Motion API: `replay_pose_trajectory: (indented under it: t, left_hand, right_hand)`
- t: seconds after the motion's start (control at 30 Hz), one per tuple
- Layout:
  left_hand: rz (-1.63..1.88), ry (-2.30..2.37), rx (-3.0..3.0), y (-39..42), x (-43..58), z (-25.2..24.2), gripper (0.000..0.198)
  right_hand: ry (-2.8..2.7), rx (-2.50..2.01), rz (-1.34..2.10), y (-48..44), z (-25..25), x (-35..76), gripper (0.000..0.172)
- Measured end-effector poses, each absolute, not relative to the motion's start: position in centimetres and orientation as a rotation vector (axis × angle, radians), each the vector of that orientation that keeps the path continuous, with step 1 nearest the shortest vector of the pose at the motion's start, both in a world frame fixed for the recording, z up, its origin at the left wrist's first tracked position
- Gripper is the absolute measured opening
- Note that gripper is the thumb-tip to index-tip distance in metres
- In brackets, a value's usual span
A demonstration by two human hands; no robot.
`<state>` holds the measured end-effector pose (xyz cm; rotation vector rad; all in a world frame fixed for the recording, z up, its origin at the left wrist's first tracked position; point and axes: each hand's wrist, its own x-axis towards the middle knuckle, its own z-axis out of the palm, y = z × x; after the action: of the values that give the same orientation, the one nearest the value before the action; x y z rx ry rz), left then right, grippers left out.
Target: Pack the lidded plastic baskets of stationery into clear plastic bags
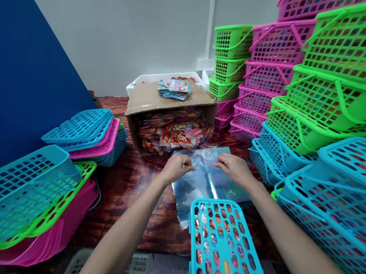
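Observation:
Clear plastic bags [196,188] lie in a flat, shiny stack on the table in front of me. My left hand [178,167] is closed in a pinch over the left part of the stack, and my right hand [234,168] pinches over the right part. Between them a thin film of clear plastic seems to be held, though its edges are hard to see. Nearer to me, below both hands, a blue lidded basket [221,248] filled with small colourful packets overlaps the front of the bags.
An open cardboard box [169,96] of colourful packets stands behind the bags, with cards [174,89] on top. Blue lids [78,125] and nested baskets [26,192] are at left. Filled green baskets [340,91] and pink baskets [285,42] tower at right. A white crate [133,272] sits lower left.

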<state>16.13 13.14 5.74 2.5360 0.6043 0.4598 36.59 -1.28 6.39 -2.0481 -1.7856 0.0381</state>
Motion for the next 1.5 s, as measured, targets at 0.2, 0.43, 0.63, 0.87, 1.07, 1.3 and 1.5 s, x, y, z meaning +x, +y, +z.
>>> replay_pose_trajectory:
  t: [0.2,0.43,0.63,0.87,1.07,1.3,1.5]
  left_hand:
    - [0.473,0.635,2.48,13.2,15.9,5.5,0.021]
    - [0.491,0.675,2.447,13.2,16.4,5.3,0.023]
    - [0.439,0.593,2.489,13.0,17.0,6.6,0.013]
    - [0.413,0.542,2.439,12.4,18.0,7.1,0.017]
    - [0.507,0.537,2.363,11.9,18.0,7.1,0.007]
    - [0.551,0.502,2.346,11.4,15.4,8.7,0.013]
    - [0.639,0.631,2.292,11.2,8.3,9.4,0.018]
  right_hand:
    - [-1.787,-2.013,0.079,-1.4,6.7,35.9,0.023]
    - [-1.953,-1.973,0.135,0.4,6.7,35.2,0.015]
    - [-1.998,-1.964,0.146,1.5,6.9,34.8,0.011]
    - [-1.977,-1.966,0.15,1.1,6.9,34.9,0.013]
    - [-1.969,-1.982,0.146,0.6,7.5,34.7,0.015]
    - [-1.952,-2.074,0.091,-2.0,8.3,35.3,0.015]
    - [-1.935,-1.981,0.264,-6.3,10.5,31.6,0.019]
